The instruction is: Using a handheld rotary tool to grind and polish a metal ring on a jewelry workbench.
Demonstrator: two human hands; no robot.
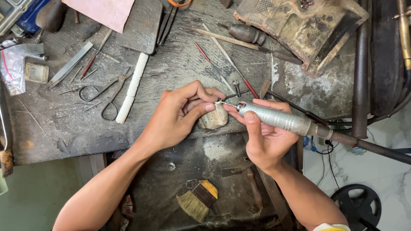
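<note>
My left hand [182, 111] pinches a tiny silvery piece [218, 103] between thumb and forefinger, resting against a worn wooden bench peg [212, 119]. My right hand [261, 137] grips a metal rotary handpiece [282, 119] like a pen. Its thin bit touches the small piece. A dark flexible shaft [368, 147] runs from the handpiece off to the right.
On the worn workbench [64, 128] lie shears [112, 92], a white stick [132, 87], a flat file [68, 66], needle files [222, 64], scissors [169, 19] and a charred block [299, 25]. A brush [198, 200] lies in the tray below.
</note>
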